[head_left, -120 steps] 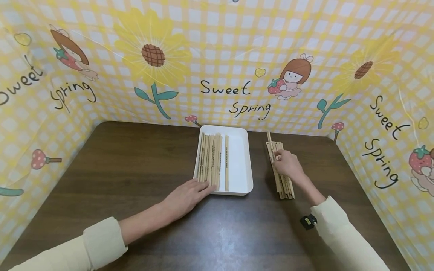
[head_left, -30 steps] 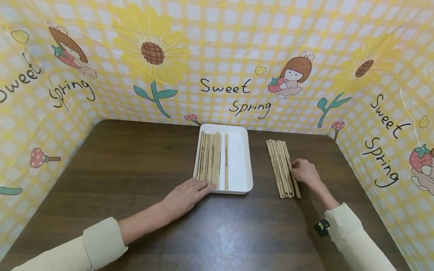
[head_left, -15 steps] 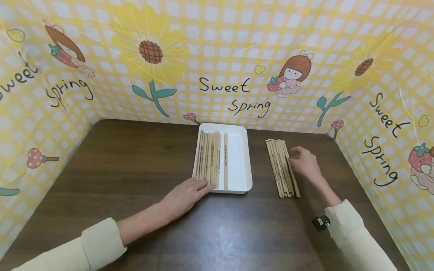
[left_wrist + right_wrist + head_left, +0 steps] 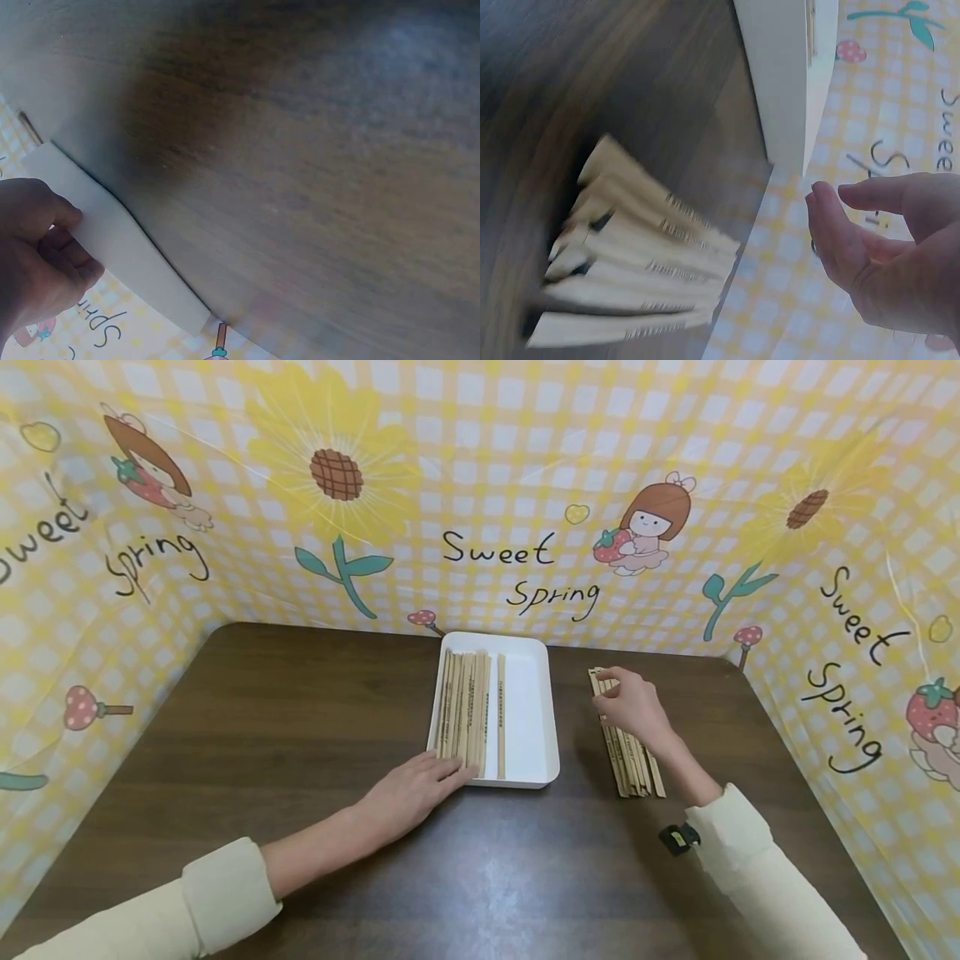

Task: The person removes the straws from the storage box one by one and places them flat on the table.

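The right hand (image 4: 633, 706) is over the far left part of the loose bundle (image 4: 628, 764) of paper-wrapped sticks, thumb and fingers loosely curved with a narrow gap between the tips; the right wrist view shows nothing held there. Half a second ago it was at the bundle's right edge, and it has now crossed to the other side. The rightmost stick (image 4: 656, 775) lies slightly apart at its near end, below and to the right of the hand. Well to the hand's left is the white tray (image 4: 534, 718), with a row of sticks (image 4: 467, 702) along its left side and a lone stick (image 4: 502, 718) beside them; these have not shifted. The left hand (image 4: 401, 797) holds the tray's near left rim, fingers over it, thumb against the outside. The crossing seems to put the bundle's left sticks within reach, while the tray's load has not grown.
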{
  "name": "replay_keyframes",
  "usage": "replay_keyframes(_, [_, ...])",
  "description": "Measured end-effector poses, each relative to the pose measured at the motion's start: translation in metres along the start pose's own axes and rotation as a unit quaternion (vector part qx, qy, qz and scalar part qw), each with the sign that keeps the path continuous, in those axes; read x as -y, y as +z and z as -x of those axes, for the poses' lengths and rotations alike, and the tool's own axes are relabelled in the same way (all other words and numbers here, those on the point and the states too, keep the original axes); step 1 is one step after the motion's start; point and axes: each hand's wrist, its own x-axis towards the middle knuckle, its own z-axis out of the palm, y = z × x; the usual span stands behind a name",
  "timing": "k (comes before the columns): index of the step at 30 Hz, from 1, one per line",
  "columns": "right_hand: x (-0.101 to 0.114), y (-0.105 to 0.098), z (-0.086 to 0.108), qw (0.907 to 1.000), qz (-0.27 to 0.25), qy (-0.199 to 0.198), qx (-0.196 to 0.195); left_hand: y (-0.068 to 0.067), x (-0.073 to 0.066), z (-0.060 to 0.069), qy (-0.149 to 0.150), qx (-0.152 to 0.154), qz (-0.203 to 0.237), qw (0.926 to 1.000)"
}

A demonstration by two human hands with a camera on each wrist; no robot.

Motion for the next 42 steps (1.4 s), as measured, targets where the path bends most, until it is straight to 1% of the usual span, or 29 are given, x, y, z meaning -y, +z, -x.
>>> replay_keyframes(4, [0.011,0.013,-0.004,0.9999,0.002,-0.008,0.008,0.0,0.0,0.0,0.002,-0.004,0.001,1.0])
replay_keyframes(8, [0.023,0.03,-0.007,0.9994,-0.003,-0.01,0.033,0.0,0.0,0.0,0.003,-0.007,0.002,1.0])
replay_keyframes(12, [0.035,0.048,-0.007,0.9981,-0.015,-0.011,0.058,0.0,0.0,0.0,0.001,-0.001,0.0,1.0])
replay_keyframes(15, [0.04,0.06,-0.008,0.9975,-0.02,-0.011,0.067,0.0,0.0,0.0,-0.001,0.001,0.001,1.0])
replay_keyframes(19, [0.044,0.073,-0.011,0.9967,-0.012,-0.004,0.08,0.001,0.001,-0.001,-0.001,0.0,0.002,1.0])
replay_keyframes(23, [0.049,0.085,-0.013,0.9964,-0.002,0.006,0.084,0.001,0.001,-0.001,0.002,-0.002,0.001,1.0])
replay_keyframes(28, [0.053,0.096,-0.013,0.9967,0.014,0.007,0.08,0.001,0.001,-0.001,0.002,-0.004,-0.004,1.0])
replay_keyframes(34, [0.051,0.109,-0.014,0.9962,0.033,0.015,0.08,0.001,0.0,-0.001,0.0,-0.003,-0.006,1.0])
replay_keyframes(38, [0.051,0.114,-0.014,0.9957,0.03,0.022,0.085,0.002,0.0,0.0,-0.003,-0.001,-0.006,1.0])
replay_keyframes(42, [0.053,0.118,-0.014,0.9957,0.032,0.032,0.081,0.002,0.0,0.0,-0.003,-0.001,-0.005,1.0])
